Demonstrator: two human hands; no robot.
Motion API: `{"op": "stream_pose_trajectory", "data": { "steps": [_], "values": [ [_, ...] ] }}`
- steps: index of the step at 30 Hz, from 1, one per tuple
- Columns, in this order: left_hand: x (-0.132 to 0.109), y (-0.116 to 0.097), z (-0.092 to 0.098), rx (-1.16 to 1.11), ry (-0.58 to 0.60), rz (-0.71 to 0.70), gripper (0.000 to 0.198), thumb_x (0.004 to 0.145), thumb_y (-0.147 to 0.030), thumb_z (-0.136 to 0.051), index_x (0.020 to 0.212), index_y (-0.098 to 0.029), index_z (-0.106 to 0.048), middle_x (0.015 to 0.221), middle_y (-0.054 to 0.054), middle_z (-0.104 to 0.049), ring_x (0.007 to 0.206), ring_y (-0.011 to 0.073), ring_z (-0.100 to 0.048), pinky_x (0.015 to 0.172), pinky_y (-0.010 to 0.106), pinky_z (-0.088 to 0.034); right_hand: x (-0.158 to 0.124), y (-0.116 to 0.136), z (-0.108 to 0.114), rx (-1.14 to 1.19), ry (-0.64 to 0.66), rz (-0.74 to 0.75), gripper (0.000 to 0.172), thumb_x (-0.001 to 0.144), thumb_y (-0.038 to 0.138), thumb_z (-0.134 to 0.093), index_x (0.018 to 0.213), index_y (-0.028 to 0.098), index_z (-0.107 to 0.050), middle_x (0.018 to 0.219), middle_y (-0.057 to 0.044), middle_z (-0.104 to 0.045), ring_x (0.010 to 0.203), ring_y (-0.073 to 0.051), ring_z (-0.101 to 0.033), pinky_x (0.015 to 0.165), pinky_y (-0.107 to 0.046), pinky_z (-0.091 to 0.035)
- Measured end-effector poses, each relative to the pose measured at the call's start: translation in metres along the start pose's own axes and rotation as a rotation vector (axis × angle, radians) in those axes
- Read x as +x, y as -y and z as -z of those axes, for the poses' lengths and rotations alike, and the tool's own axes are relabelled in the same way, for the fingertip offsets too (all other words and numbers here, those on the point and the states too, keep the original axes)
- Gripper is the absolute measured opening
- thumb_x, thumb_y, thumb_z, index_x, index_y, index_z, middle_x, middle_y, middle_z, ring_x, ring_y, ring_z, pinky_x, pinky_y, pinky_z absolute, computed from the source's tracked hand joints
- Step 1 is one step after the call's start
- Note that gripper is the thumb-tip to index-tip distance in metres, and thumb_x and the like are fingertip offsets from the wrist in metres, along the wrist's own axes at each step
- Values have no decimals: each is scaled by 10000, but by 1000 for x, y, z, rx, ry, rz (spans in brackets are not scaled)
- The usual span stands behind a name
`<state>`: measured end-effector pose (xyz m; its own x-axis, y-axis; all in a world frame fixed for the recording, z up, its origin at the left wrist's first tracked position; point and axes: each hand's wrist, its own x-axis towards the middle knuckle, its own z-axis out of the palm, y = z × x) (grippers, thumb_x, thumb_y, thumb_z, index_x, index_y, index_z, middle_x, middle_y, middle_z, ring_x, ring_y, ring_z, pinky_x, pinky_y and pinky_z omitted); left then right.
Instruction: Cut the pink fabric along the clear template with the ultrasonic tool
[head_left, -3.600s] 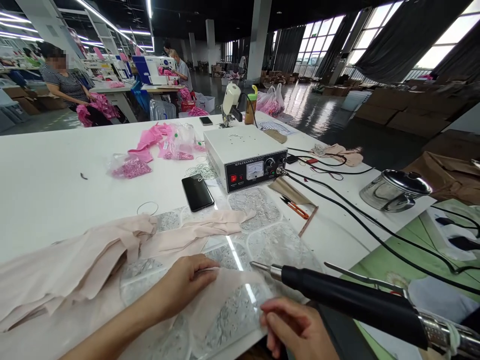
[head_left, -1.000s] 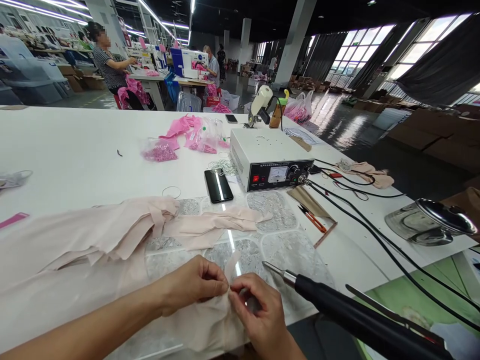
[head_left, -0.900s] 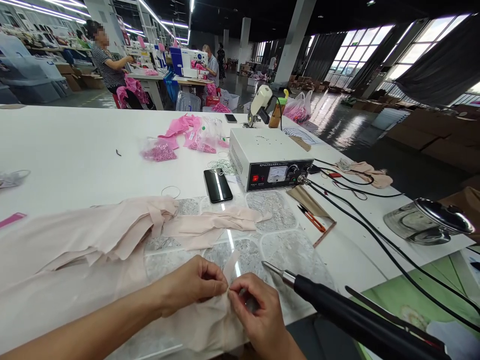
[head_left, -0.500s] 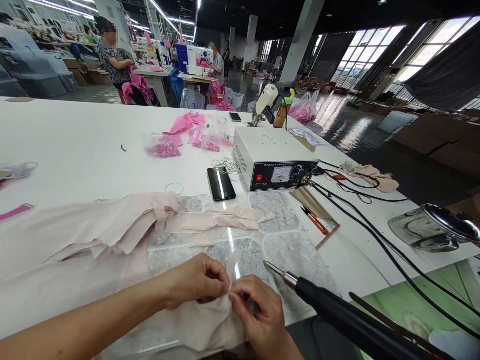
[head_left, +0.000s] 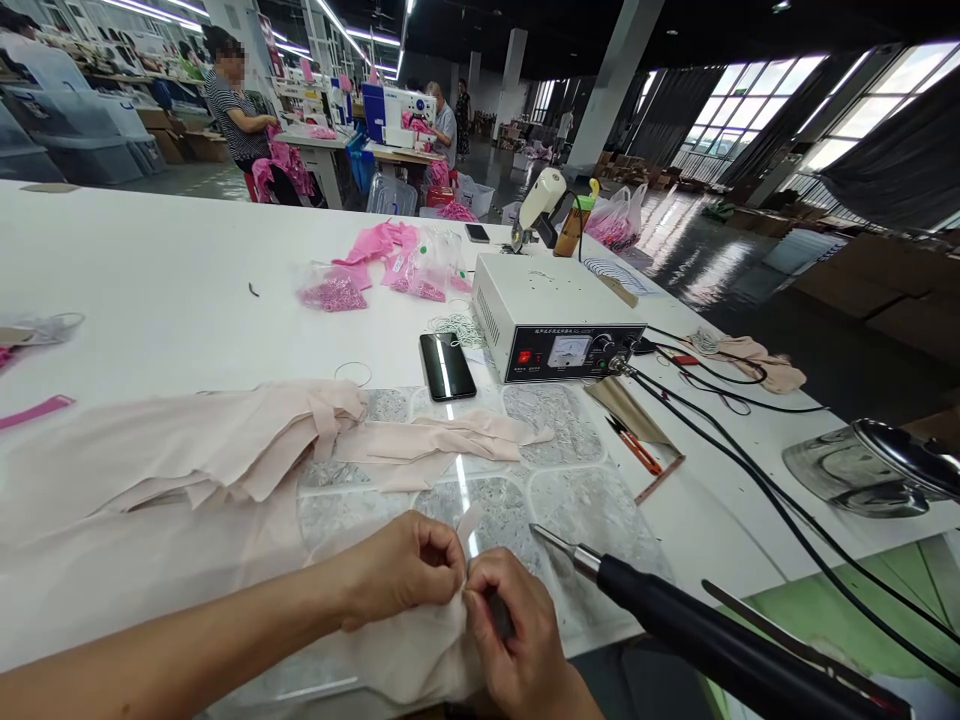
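A piece of pale pink fabric (head_left: pixel 420 650) hangs at the table's front edge, pinched between both hands. My left hand (head_left: pixel 409 568) closes thumb and fingers on its upper edge. Right beside it, my right hand (head_left: pixel 517 620) pinches the same edge, the fingertips nearly touching. A small strip of the fabric sticks up above the fingers. A black pen-shaped tool (head_left: pixel 660 600) with a metal tip points left, just right of my hands. A stack of pale pink fabric (head_left: pixel 187 450) lies at the left, with loose strips (head_left: pixel 442 440) beyond my hands.
A black phone (head_left: pixel 447 367) lies in front of a white control box (head_left: pixel 559 310) with cables running right. Orange snips (head_left: pixel 636 447), a metal lidded cup (head_left: pixel 862 470) and bags of pink pieces (head_left: pixel 334 288) are on the table (head_left: pixel 150 280). People work at machines in the background.
The camera view has shifted slightly, so the table items sit a little further right. Both hands keep their pinch on the fabric, almost unchanged.
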<state>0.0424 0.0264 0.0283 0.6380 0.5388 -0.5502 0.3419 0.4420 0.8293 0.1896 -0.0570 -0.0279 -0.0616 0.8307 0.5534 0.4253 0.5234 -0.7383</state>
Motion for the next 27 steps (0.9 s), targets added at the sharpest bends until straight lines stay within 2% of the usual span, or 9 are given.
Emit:
{"op": "stream_pose_trajectory", "data": {
  "steps": [4, 7, 12, 16, 18, 20, 23, 25, 27],
  "values": [
    [2, 5, -2, -11, -35, -23, 129, 528, -266, -533, 569, -150, -568, 511, -58, -461, 529, 77, -325, 501, 211, -242, -2, -2, -1, 19, -2, 0, 155, 866, 76, -415, 874, 219, -475, 742, -10, -536, 670, -133, -564, 593, -236, -461],
    [3, 8, 0, -17, -57, -30, 122, 553, -273, -551, 598, -161, -540, 504, -76, -409, 517, 74, -285, 491, 211, -219, -2, -2, 0, 42, -14, -8, 167, 875, 72, -393, 887, 220, -470, 765, -16, -536, 706, -137, -573, 622, -243, -482],
    [-1, 6, 6, 9, -12, -32, 250, 661, -388, -633, 650, -167, -517, 531, -85, -360, 505, 73, -239, 470, 213, -188, -1, -1, 0, 73, -42, -43, 163, 882, 74, -425, 890, 220, -498, 781, -17, -558, 741, -137, -585, 665, -248, -502],
    [-7, 3, 8, 73, 50, -35, 324, 676, -444, -692, 732, -152, -563, 591, -66, -418, 563, 88, -323, 517, 206, -259, -2, 2, 4, 98, -75, -101, 171, 890, 83, -439, 940, 223, -523, 821, -21, -579, 746, -130, -600, 652, -234, -509],
    [-8, 3, 7, 122, 69, -39, 333, 669, -444, -697, 754, -147, -571, 615, -54, -451, 596, 98, -360, 550, 209, -289, 1, 2, 9, 119, -73, -148, 219, 893, 87, -433, 1017, 231, -540, 902, -36, -604, 746, -123, -608, 645, -230, -516],
    [-7, 3, 7, 180, 75, -43, 327, 678, -447, -672, 740, -147, -558, 624, -46, -455, 610, 104, -371, 560, 211, -294, 6, 1, 16, 147, 1, -231, 325, 880, 94, -444, 1152, 245, -539, 1012, -58, -624, 731, -116, -613, 619, -225, -519],
    [-6, -1, 10, 286, 95, -51, 298, 712, -439, -617, 759, -149, -565, 617, -47, -439, 593, 103, -360, 540, 208, -280, 18, 0, 26, 194, 219, -373, 499, 816, 116, -513, 1298, 242, -490, 1086, -69, -643, 695, -111, -619, 551, -208, -495],
    [-6, -8, 16, 369, 121, -55, 283, 735, -431, -592, 777, -151, -585, 586, -56, -416, 550, 95, -335, 506, 204, -260, 26, -1, 32, 212, 317, -414, 501, 770, 138, -554, 1263, 220, -529, 996, -41, -664, 629, -99, -599, 520, -201, -470],
    [-5, -17, 24, 464, 138, -65, 272, 756, -415, -581, 810, -153, -625, 568, -60, -424, 513, 89, -324, 475, 200, -250, 31, -1, 36, 197, 334, -427, 401, 759, 165, -574, 1158, 203, -597, 851, 0, -649, 563, -84, -559, 499, -194, -443]
  ]
}}
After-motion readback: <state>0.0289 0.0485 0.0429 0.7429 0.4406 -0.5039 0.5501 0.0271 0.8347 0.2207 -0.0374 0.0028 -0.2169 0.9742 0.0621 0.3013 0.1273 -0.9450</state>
